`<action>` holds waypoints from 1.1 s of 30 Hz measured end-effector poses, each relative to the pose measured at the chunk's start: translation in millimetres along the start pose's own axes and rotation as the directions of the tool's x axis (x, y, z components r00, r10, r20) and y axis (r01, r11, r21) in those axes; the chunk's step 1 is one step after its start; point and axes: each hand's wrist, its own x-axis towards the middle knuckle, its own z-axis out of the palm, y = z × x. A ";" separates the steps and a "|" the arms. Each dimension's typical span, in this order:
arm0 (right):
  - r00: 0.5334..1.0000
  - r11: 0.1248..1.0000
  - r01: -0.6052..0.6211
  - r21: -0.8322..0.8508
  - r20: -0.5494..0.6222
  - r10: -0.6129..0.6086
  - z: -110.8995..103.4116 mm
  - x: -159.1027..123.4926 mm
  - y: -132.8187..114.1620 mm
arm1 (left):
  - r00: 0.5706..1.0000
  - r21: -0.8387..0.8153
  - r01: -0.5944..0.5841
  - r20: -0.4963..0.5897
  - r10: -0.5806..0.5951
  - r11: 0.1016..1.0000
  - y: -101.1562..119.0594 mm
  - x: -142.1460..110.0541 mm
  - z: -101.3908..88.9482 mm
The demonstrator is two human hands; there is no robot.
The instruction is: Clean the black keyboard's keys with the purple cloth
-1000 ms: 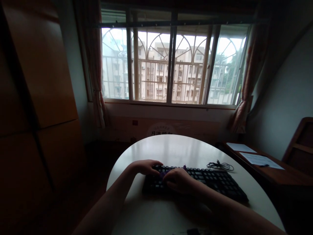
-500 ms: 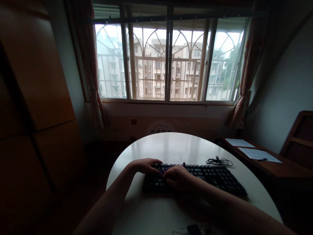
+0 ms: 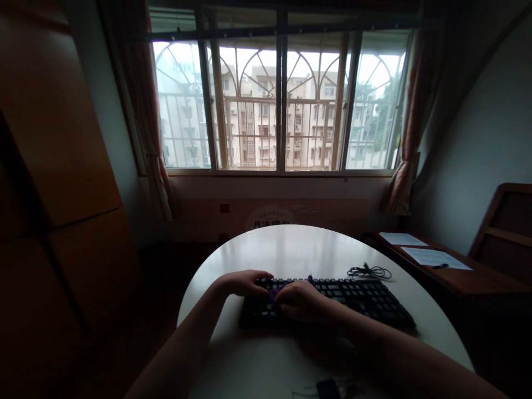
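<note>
Your left hand (image 3: 246, 282) rests at the left end of the long black keyboard (image 3: 344, 299), thumb and fingers apart around its far corner. Your right hand (image 3: 301, 301) is curled over the keys, its fingers closed on a small purple object (image 3: 274, 293), whose shape you mostly hide. The keyboard lies on the round white table (image 3: 249, 354), near a coiled black cable (image 3: 369, 271).

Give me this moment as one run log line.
left hand: on keyboard, left end | right hand: over keyboard, at purple item | coiled cable: on white table, beyond keyboard
</note>
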 end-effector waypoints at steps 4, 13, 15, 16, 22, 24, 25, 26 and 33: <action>1.000 1.000 -0.023 -0.010 0.002 0.023 -0.8 0.3 -0.6 | 1.000 -0.003 -0.004 -0.002 0.004 1.000 1.4 -0.7 -0.4; 1.000 1.000 0.001 -0.009 -0.013 -0.001 2.3 -0.3 2.4 | 1.000 -0.021 0.000 0.014 0.001 1.000 4.2 -1.0 -0.5; 1.000 1.000 -0.006 -0.013 -0.011 0.006 2.0 -0.1 1.8 | 1.000 -0.007 -0.006 0.008 0.006 1.000 2.2 -0.4 -0.4; 1.000 1.000 -0.012 -0.016 -0.009 0.012 1.7 0.0 1.4 | 1.000 0.001 -0.009 0.004 0.009 1.000 0.9 -0.1 -0.4; 1.000 1.000 -0.018 -0.015 0.003 0.018 0.1 0.3 0.5 | 1.000 0.028 -0.005 -0.004 0.005 1.000 -2.9 0.6 0.0; 1.000 1.000 -0.008 -0.022 -0.003 0.008 0.1 0.1 0.4 | 1.000 0.017 0.000 0.000 0.000 1.000 -1.3 0.2 0.0; 1.000 1.000 -0.005 -0.026 -0.005 0.005 0.0 0.0 0.2 | 1.000 0.011 0.003 0.000 -0.003 1.000 -0.4 0.0 0.0; 1.000 1.000 -0.004 -0.029 -0.006 0.004 -0.1 0.0 -0.1 | 1.000 0.007 0.005 0.002 -0.005 1.000 0.5 -0.3 0.0; 0.999 0.999 -0.033 -0.026 0.006 0.033 -0.9 0.8 -1.1 | 1.000 0.006 -0.016 0.006 0.016 1.000 0.2 -0.9 -0.1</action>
